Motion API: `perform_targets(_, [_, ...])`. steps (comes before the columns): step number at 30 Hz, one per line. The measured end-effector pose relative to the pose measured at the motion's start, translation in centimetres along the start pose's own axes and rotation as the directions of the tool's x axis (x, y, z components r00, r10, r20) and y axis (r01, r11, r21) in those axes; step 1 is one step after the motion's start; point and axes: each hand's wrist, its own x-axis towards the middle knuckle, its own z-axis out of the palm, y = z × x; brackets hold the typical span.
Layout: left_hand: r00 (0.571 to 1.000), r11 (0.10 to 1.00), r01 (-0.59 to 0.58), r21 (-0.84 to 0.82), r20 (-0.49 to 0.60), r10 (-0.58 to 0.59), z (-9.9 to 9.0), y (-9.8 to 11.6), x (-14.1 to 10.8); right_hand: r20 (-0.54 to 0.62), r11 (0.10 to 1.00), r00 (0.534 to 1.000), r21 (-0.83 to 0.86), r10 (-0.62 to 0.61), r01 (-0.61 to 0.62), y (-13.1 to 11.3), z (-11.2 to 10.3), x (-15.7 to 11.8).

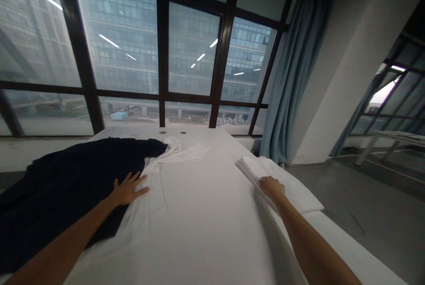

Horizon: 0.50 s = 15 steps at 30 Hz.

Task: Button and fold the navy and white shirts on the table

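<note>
My left hand lies flat with its fingers spread, at the right edge of a dark navy garment and touching the white garment beside it. That white garment runs along and partly beneath the navy one, with a crumpled part reaching toward the far end. On the right, the fingers of my right hand are closed on the near-left edge of folded white cloth, which lies in layers along the table's right edge. My fingertips there are partly hidden.
Everything lies on a long white table with two round holes at its far end. Beyond it are large dark-framed windows. A blue curtain and a pale pillar stand at the right, with another table farther off.
</note>
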Motion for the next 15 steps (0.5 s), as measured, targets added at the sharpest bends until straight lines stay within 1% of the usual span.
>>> perform_targets(2, [1.000,1.000,-0.013,-0.007,-0.003,0.013,0.2,-1.0,0.1,-0.037,0.997,0.999,0.068,0.034,-0.032,0.0,-0.8,0.1])
perform_targets(3, [1.000,1.000,-0.024,-0.010,-0.001,0.023,0.4,-1.6,0.0,-0.075,0.994,0.996,0.103,0.056,-0.048,0.1,-1.4,0.1])
perform_targets(5, [0.999,0.999,-0.046,-0.015,0.012,0.046,0.7,-2.8,-0.6,-0.213,0.981,0.971,0.177,0.110,-0.073,0.5,-3.4,0.2])
perform_targets(6, [0.999,0.999,-0.050,-0.016,0.015,0.050,0.8,-3.2,-1.0,-0.311,0.971,0.939,0.229,0.145,-0.074,0.6,-4.7,0.2])
perform_targets(7, [0.999,0.999,-0.050,-0.018,0.001,0.050,0.8,-3.3,-1.4,-0.418,0.954,0.889,0.294,0.185,-0.061,0.5,-6.2,0.0])
perform_targets(8, [0.998,0.998,-0.050,-0.026,-0.035,0.049,0.7,-2.9,-1.9,-0.521,0.932,0.824,0.362,0.221,-0.020,0.2,-7.8,-0.3])
perform_targets(9, [0.995,0.997,-0.051,-0.049,-0.091,0.047,0.5,-2.1,-2.3,-0.613,0.903,0.749,0.426,0.250,0.047,-0.5,-9.4,-1.0])
perform_targets(10, [0.986,0.993,-0.057,-0.102,-0.160,0.040,0.1,-0.7,-2.8,-0.685,0.868,0.679,0.475,0.265,0.141,-1.6,-10.7,-2.1])
perform_targets(11, [0.973,0.978,-0.082,-0.190,-0.226,0.037,-0.4,1.2,-3.3,-0.732,0.825,0.632,0.506,0.256,0.252,-3.1,-11.7,-3.7])
perform_targets(12, [0.960,0.939,-0.122,-0.321,-0.277,0.030,-0.9,3.5,-3.7,-0.760,0.767,0.603,0.531,0.243,0.360,-4.9,-12.2,-5.9])
perform_targets(13, [0.959,0.851,-0.177,-0.494,-0.283,0.035,-1.5,6.1,-4.2,-0.776,0.697,0.599,0.541,0.197,0.472,-7.0,-12.3,-8.5])
perform_targets(14, [0.966,0.696,-0.227,-0.681,-0.248,0.072,-2.1,8.6,-4.6,-0.774,0.606,0.624,0.547,0.103,0.577,-9.2,-11.8,-11.4])
perform_targets(15, [0.975,0.496,-0.223,-0.839,-0.186,0.124,-2.6,11.0,-5.1,-0.743,0.500,0.669,0.569,-0.027,0.653,-11.2,-10.8,-14.5])
